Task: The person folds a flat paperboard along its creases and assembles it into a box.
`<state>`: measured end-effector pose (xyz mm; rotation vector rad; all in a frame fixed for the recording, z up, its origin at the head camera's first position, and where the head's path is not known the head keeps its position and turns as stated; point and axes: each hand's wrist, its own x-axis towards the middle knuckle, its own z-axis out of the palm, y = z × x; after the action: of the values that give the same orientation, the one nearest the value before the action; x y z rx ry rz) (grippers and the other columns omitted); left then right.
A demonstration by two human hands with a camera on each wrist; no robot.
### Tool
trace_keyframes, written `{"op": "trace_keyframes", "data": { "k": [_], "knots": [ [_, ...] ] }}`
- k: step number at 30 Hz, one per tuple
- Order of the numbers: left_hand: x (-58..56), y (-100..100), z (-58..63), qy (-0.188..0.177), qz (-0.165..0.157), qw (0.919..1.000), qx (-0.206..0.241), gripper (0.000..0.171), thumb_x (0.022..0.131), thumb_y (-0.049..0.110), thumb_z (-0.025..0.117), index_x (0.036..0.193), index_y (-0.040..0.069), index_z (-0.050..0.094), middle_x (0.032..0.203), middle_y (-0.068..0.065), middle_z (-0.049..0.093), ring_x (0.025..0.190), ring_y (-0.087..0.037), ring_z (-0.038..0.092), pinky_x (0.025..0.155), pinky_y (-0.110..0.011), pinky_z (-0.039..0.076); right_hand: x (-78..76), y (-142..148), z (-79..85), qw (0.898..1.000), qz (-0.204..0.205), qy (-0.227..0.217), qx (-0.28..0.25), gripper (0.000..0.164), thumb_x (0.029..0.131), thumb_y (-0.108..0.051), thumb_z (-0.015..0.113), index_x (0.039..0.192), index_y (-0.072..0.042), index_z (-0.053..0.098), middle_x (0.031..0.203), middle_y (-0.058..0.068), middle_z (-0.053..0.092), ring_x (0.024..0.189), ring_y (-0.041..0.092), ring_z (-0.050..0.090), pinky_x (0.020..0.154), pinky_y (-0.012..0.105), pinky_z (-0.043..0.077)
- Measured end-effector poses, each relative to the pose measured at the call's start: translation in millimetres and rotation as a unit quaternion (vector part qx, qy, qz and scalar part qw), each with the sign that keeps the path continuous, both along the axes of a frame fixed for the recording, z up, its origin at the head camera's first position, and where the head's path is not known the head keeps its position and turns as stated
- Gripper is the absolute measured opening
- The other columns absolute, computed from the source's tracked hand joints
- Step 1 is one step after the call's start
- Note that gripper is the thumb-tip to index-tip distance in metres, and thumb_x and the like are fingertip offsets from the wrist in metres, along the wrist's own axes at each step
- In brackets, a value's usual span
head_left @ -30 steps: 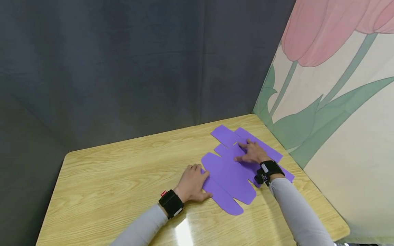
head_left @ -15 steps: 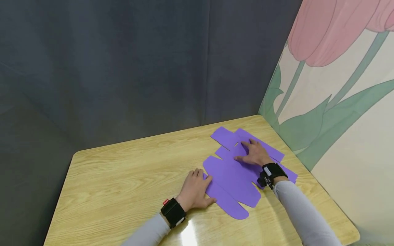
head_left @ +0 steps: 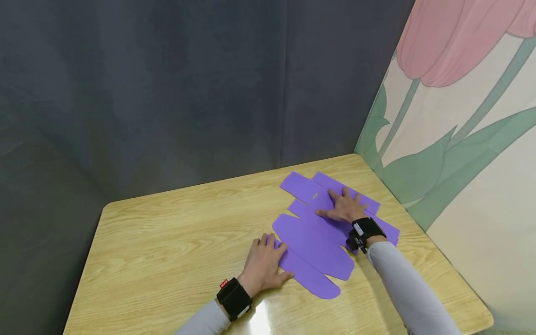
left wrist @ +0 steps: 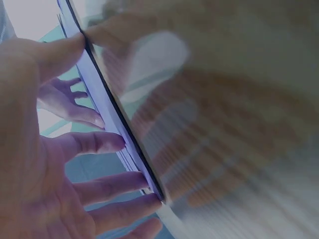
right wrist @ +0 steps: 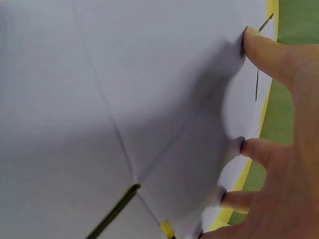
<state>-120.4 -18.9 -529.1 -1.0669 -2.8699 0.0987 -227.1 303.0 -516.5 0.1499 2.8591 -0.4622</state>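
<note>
A flat purple cardboard box blank [head_left: 314, 242], with creases, slots and flaps, lies on the table. My left hand [head_left: 264, 266] is at its near left edge, thumb and fingers spread. In the left wrist view, the fingertips [left wrist: 114, 143] of this hand touch the rim of the cardboard, seen edge-on. My right hand [head_left: 344, 208] rests on the far right part of the blank with its fingers spread wide. The right wrist view has its fingertips [right wrist: 249, 42] on the pale-looking cardboard surface. The palm and wrist hide part of the blank beneath.
The wooden table [head_left: 180, 232] extends to the left of the blank. A dark curtain [head_left: 188, 93] hangs behind its far edge. Along the right side stands a wall covering [head_left: 473, 186] printed with pink tulips. Light reflects off the near tabletop.
The far end of the blank has shifted slightly left, and my right hand has moved with it. Its fingers are spread wider. My left hand stays at the near left edge. The head view has shifted slightly.
</note>
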Motion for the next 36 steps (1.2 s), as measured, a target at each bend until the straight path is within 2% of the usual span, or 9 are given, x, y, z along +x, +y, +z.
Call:
{"op": "trace_keyframes", "data": {
  "k": [6, 10, 14, 16, 20, 24, 29, 36],
  "knots": [
    [3.4, -5, 7.6, -0.025, 0.001, 0.9997, -0.001, 0.075, 0.092, 0.076, 0.063, 0.143, 0.022, 0.063, 0.148, -0.018, 0.062, 0.129, -0.036, 0.062, 0.104, -0.049, 0.053, -5.6, -10, 4.9, 1.0, 0.017, -0.02, 0.01, 0.11, 0.09, -0.079, 0.062, 0.171, -0.015, 0.024, 0.172, 0.036, 0.007, 0.148, 0.078, 0.003, 0.11, 0.096, 0.012],
    [2.0, -9, 14.0, -0.02, -0.007, 0.9998, 0.001, 0.064, 0.093, 0.071, 0.066, 0.129, 0.018, 0.071, 0.133, -0.012, 0.07, 0.112, -0.032, 0.07, 0.096, -0.045, 0.056, -1.5, -14, -1.0, 0.999, 0.024, -0.02, 0.014, 0.108, 0.09, -0.077, 0.062, 0.171, -0.016, 0.025, 0.173, 0.035, 0.008, 0.148, 0.078, 0.004, 0.11, 0.095, 0.013],
    [2.0, -8, 17.6, -0.016, -0.003, 0.9997, 0.019, 0.061, 0.092, 0.067, 0.071, 0.122, 0.013, 0.069, 0.123, -0.01, 0.067, 0.102, -0.029, 0.066, 0.088, -0.042, 0.056, -0.7, -20, -2.8, 0.999, 0.043, 0.0, 0.02, 0.106, 0.088, -0.077, 0.065, 0.169, -0.018, 0.031, 0.174, 0.033, 0.013, 0.149, 0.076, 0.008, 0.109, 0.095, 0.016],
    [2.5, -7, 17.2, -0.014, -0.005, 0.9996, 0.023, 0.066, 0.091, 0.067, 0.072, 0.126, 0.011, 0.068, 0.128, -0.01, 0.065, 0.107, -0.03, 0.062, 0.089, -0.042, 0.055, -2.2, -23, -3.0, 0.998, 0.055, 0.006, 0.025, 0.106, 0.087, -0.077, 0.066, 0.169, -0.018, 0.032, 0.173, 0.033, 0.014, 0.15, 0.076, 0.009, 0.109, 0.095, 0.017],
    [3.8, -2, 14.8, -0.015, -0.017, 0.9995, 0.022, 0.073, 0.09, 0.069, 0.071, 0.134, 0.01, 0.065, 0.139, -0.011, 0.063, 0.125, -0.033, 0.059, 0.1, -0.045, 0.055, -6.5, -29, -2.5, 0.997, 0.069, 0.009, 0.028, 0.106, 0.087, -0.077, 0.068, 0.169, -0.019, 0.034, 0.174, 0.032, 0.016, 0.151, 0.074, 0.011, 0.111, 0.093, 0.018],
    [5.7, 3, 14.1, -0.033, -0.026, 0.9988, 0.025, 0.077, 0.091, 0.069, 0.07, 0.142, 0.012, 0.062, 0.151, -0.012, 0.059, 0.138, -0.037, 0.055, 0.111, -0.05, 0.052, -9.6, -37, -1.5, 0.996, 0.08, 0.006, 0.028, 0.106, 0.085, -0.078, 0.069, 0.168, -0.021, 0.035, 0.175, 0.03, 0.016, 0.153, 0.071, 0.011, 0.113, 0.092, 0.019],
    [7.3, 8, 13.0, -0.052, -0.033, 0.9974, 0.038, 0.079, 0.092, 0.068, 0.07, 0.15, 0.015, 0.059, 0.159, -0.013, 0.053, 0.145, -0.039, 0.051, 0.118, -0.055, 0.047, -12.4, -47, -3.3, 0.995, 0.095, 0.005, 0.035, 0.106, 0.085, -0.078, 0.071, 0.168, -0.022, 0.036, 0.176, 0.027, 0.016, 0.154, 0.069, 0.01, 0.113, 0.092, 0.019],
    [9.2, 9, 10.9, -0.062, -0.052, 0.996, 0.039, 0.08, 0.093, 0.069, 0.068, 0.155, 0.019, 0.056, 0.162, -0.012, 0.05, 0.149, -0.038, 0.048, 0.123, -0.053, 0.043, -13.5, -65, -1.9, 0.992, 0.119, 0.009, 0.029, 0.104, 0.083, -0.074, 0.075, 0.167, -0.024, 0.038, 0.177, 0.024, 0.016, 0.156, 0.066, 0.008, 0.116, 0.089, 0.017]
  ]
}}
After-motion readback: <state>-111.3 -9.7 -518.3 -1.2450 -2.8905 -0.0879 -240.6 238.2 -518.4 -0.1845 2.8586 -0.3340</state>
